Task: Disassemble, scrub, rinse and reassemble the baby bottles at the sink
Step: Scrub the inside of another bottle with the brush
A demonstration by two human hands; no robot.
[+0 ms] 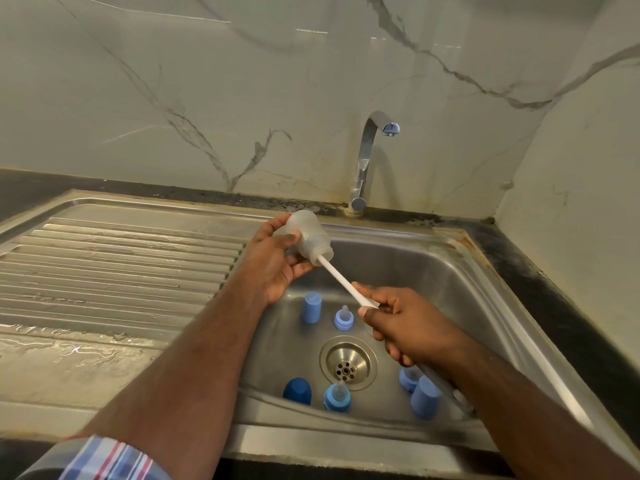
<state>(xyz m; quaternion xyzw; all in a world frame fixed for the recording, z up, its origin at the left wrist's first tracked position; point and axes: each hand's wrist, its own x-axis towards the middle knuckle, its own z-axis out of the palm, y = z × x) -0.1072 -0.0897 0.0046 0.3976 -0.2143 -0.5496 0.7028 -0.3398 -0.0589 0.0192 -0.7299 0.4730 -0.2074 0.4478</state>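
Observation:
My left hand (273, 261) grips a clear baby bottle body (309, 237), tilted with its mouth toward the lower right, over the sink basin (433, 271). My right hand (405, 323) pinches the white handle of a bottle brush (341, 284); the brush head is inside the bottle. On the basin floor stand a light blue cap (311, 307), a blue collar with teat (344, 318), a dark blue cap (297, 391), another collar with teat (337, 396), and at the right a blue collar (408, 377) and a light blue cap (425, 396).
The chrome tap (367, 161) stands behind the basin with no water running. A drain strainer (348, 363) sits in the basin's middle. The wet ribbed draining board (114, 265) lies to the left. A marble wall closes the back and the right.

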